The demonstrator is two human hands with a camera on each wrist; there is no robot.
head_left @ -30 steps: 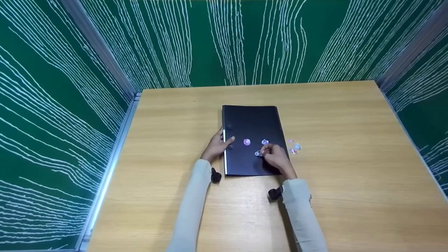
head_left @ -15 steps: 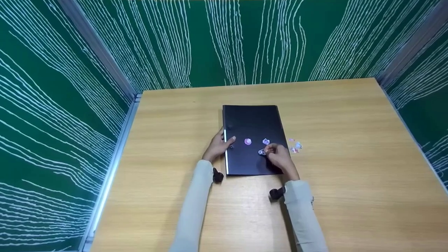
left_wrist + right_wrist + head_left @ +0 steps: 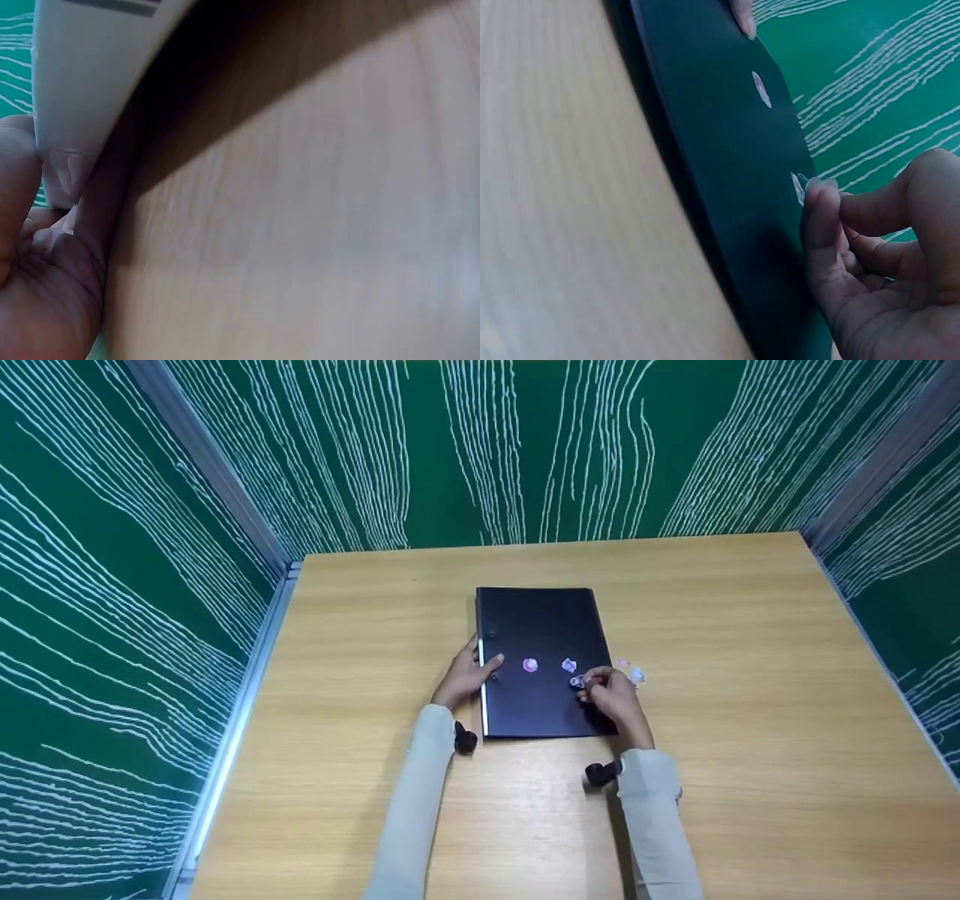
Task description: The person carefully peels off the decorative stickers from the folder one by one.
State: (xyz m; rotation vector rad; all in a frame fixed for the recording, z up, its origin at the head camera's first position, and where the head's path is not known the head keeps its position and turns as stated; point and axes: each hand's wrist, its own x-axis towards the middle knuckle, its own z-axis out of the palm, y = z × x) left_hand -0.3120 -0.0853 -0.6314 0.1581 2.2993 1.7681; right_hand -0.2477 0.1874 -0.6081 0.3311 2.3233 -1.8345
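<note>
A black file folder (image 3: pixel 536 622) with a pale spine lies on the table. My left hand (image 3: pixel 466 676) grips its left edge, thumb on the cover and fingers beneath; the left wrist view shows the spine (image 3: pixel 94 82) close up. Over the cover's right part, my right hand (image 3: pixel 616 696) pinches a small sticker (image 3: pixel 576 682) between thumb and index finger. A round pink sticker (image 3: pixel 530 665) and a purplish sticker (image 3: pixel 569 665) sit on the cover. In the right wrist view the pinching fingertips are close over the cover, right by a pale sticker (image 3: pixel 798 189).
Several loose stickers (image 3: pixel 637 674) lie on the wooden table (image 3: pixel 750 697) just right of the folder, partly behind my right hand. Green walls (image 3: pixel 427 450) with white wavy lines stand along the back and both sides of the table.
My right hand has moved right across the cover with the pinched sticker, now nearer the folder's right edge and the loose stickers. My left hand keeps its grip on the spine.
</note>
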